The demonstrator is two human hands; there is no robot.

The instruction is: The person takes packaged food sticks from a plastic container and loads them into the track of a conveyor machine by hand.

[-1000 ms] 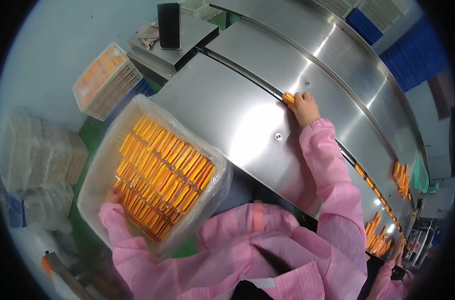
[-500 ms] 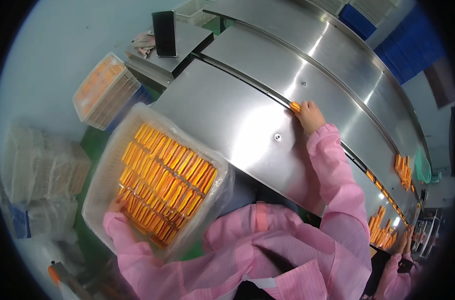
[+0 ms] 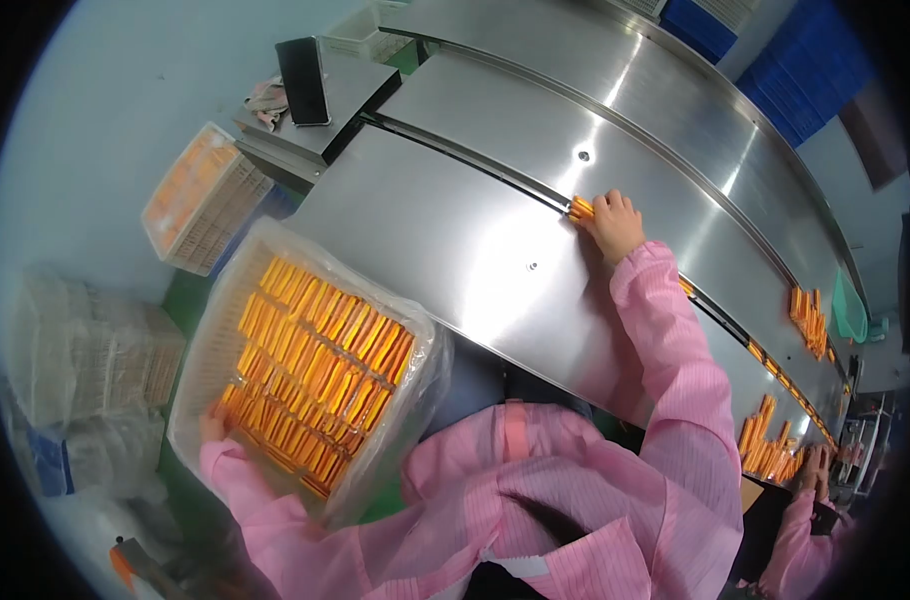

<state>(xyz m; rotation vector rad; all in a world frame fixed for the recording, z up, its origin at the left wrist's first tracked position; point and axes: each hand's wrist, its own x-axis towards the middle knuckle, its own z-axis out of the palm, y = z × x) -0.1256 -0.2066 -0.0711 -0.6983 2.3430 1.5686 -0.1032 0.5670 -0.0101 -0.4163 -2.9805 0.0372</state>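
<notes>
Orange-and-yellow wrapped sticks (image 3: 320,365) lie in several rows inside a white crate (image 3: 197,345) lined with clear plastic. My left hand (image 3: 215,422) is at the crate's left side, its fingers partly hidden against the end of a row; what they hold, if anything, cannot be made out. Over the narrow channel of the steel table (image 3: 415,220), my right hand (image 3: 615,225) is closed on a few orange sticks (image 3: 580,209). More sticks (image 3: 780,380) lie in a line along the channel further right.
A phone (image 3: 303,82) leans on a side table beside a cloth (image 3: 267,103). Another filled crate (image 3: 197,195) stands at the left, above wrapped crates (image 3: 95,350). Loose stick piles (image 3: 770,445) and a co-worker's hands (image 3: 815,472) are at the right; blue crates (image 3: 800,75) stand behind.
The view has shifted slightly. My right hand stays over the channel with sticks between its fingers, and more of them now show. My left hand remains at the crate's left side.
</notes>
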